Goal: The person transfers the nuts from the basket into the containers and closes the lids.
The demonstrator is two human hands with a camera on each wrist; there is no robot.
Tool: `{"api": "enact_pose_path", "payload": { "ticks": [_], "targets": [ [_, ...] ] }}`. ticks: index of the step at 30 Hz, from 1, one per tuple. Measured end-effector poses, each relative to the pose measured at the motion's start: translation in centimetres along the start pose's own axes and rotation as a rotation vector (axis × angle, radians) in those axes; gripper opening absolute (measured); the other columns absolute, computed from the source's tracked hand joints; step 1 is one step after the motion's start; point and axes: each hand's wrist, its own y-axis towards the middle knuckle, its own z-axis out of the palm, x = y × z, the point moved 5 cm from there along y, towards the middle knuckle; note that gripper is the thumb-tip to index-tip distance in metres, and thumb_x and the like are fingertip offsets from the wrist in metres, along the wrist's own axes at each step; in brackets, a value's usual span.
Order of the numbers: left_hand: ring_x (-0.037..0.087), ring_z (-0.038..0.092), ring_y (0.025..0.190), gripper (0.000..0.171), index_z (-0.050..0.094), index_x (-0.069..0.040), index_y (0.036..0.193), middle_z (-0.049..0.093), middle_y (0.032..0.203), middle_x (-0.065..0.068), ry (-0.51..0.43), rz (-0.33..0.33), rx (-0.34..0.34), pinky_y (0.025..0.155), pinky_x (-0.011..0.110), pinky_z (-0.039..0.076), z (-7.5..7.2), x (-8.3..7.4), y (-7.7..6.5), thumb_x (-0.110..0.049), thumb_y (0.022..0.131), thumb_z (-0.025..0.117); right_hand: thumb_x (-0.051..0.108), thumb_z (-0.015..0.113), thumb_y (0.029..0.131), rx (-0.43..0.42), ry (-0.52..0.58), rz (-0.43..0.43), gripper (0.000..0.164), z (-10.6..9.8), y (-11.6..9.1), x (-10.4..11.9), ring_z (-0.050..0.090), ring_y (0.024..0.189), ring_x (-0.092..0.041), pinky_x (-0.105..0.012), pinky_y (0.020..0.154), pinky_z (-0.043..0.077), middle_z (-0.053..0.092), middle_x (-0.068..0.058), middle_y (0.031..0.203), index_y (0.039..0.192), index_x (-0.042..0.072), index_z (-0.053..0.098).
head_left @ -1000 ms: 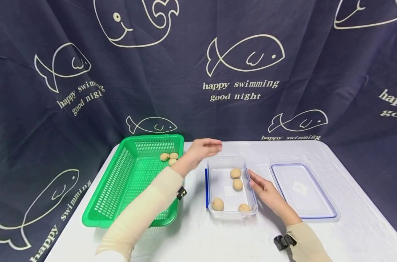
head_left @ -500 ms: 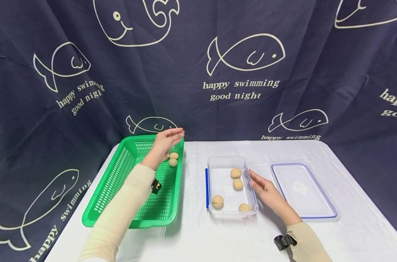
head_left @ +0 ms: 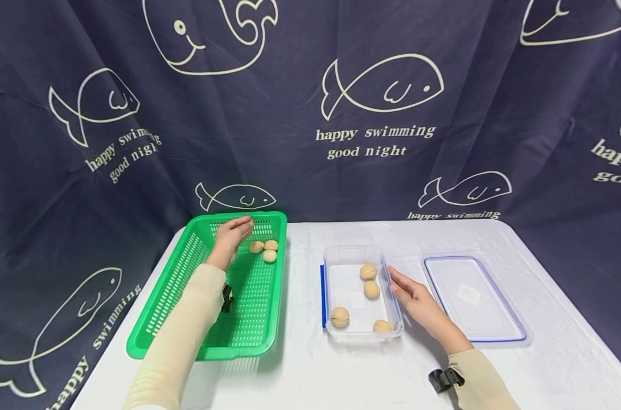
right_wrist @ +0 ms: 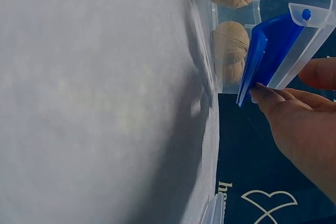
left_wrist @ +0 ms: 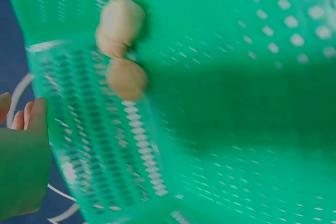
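Note:
Over the back part of the green basket, my left hand hovers with its fingers stretched out and nothing in its grasp. Just right of it, three walnuts lie together in the basket's back right corner; the left wrist view is blurred but shows these walnuts too. My right hand rests with fairly straight fingers against the right side of a clear plastic container. Several walnuts lie inside it. In the right wrist view, fingertips touch the blue latch flap on that side.
A clear lid with a blue seal lies flat on the white-covered table, right of the container. Another blue latch flap hangs on the container's left side. A dark fish-print curtain stands behind the table.
My left hand has moved left from near the container, across the basket's right rim, and is now lower over the basket. The right hand and the container have stayed put.

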Motion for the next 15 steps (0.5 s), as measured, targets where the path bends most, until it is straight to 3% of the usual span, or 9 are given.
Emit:
{"api": "enact_pose_path", "payload": {
  "ticks": [5, 15],
  "targets": [
    [0.028, 0.046, 0.131, 0.044, 0.047, 0.005, 0.138, 0.045, 0.142, 0.023, 0.048, -0.073, -0.044, 0.105, 0.028, 0.041, -1.3, 1.8, 0.5, 0.0, 0.095, 0.056, 0.013, 0.046, 0.103, 0.002, 0.006, -0.004, 0.051, 0.0, -0.1, 0.0, 0.03, 0.138, -0.035, -0.011, 0.103, 0.027, 0.03, -0.024, 0.15, 0.146, -0.007, 0.03],
    [0.034, 0.047, 0.128, 0.039, 0.053, 0.003, 0.133, 0.05, 0.138, 0.021, 0.275, -0.142, -0.114, 0.106, 0.037, 0.041, -2.4, 4.3, 1.2, -0.003, 0.095, 0.057, 0.012, 0.045, 0.103, 0.006, 0.027, -0.006, 0.05, -0.1, -0.1, 0.2, 0.029, 0.138, -0.035, -0.012, 0.103, 0.027, 0.03, -0.024, 0.15, 0.146, -0.008, 0.029]
  ]
}}
